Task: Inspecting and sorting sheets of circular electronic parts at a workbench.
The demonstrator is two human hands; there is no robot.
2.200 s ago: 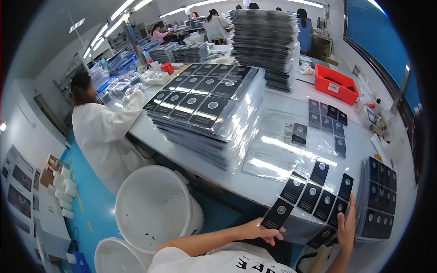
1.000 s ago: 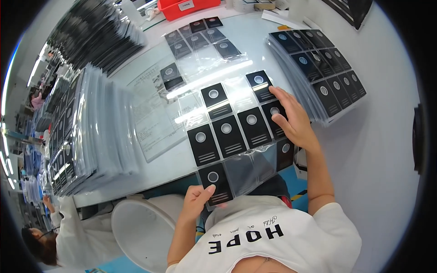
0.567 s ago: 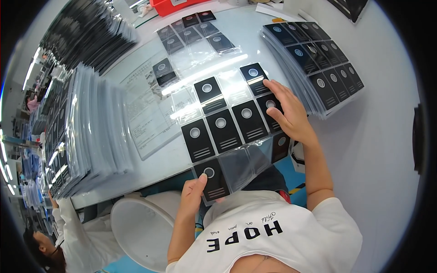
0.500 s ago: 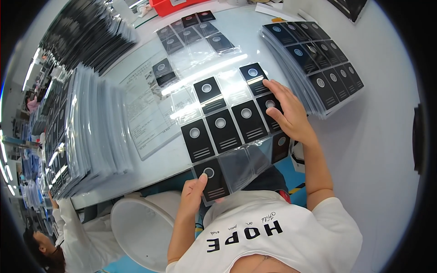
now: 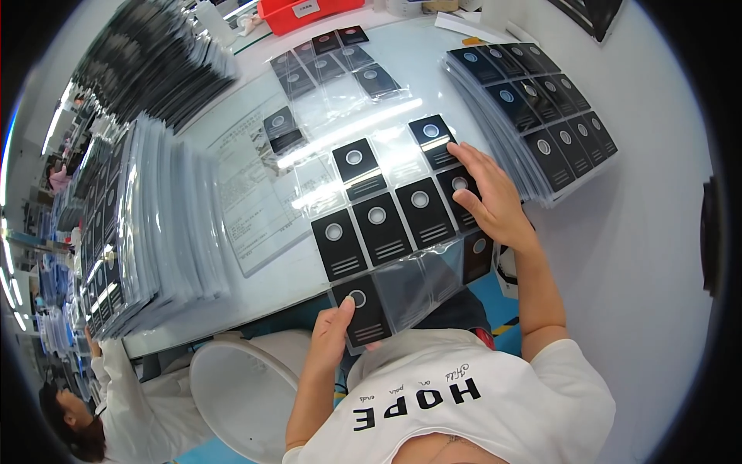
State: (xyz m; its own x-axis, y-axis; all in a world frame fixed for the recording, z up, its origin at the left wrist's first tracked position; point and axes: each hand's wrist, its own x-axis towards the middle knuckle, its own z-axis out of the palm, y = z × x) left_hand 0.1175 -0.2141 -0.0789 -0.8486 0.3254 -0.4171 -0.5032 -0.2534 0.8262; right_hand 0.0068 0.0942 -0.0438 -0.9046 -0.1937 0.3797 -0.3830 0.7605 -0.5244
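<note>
A clear plastic sheet (image 5: 400, 292) with black printed panels, each with a pale ring and short lines, lies before me. Its near part hangs over the table's front edge, some pockets or panels being see-through. My left hand (image 5: 331, 336) pinches the near left corner, thumb on top of a black panel (image 5: 368, 319) and the other fingers mostly hidden beneath. With fingers stretched out, my right hand (image 5: 498, 205) rests along the sheet's right side, over a black panel (image 5: 457, 185). Farther back lies another partly clear sheet (image 5: 334, 99) with similar dark panels.
A tall stack of clear sheets (image 5: 174, 224) stands at left, with a dark stack (image 5: 154, 66) behind it. Another stack (image 5: 541, 112) is at right. A printed paper (image 5: 251, 201) lies on the table. A red bin (image 5: 309, 14), a white tub (image 5: 236, 394) and a co-worker (image 5: 143, 410) surround it.
The whole view has shifted slightly downward. Both hands keep their places on the plastic sheet, with no clear change of grip.
</note>
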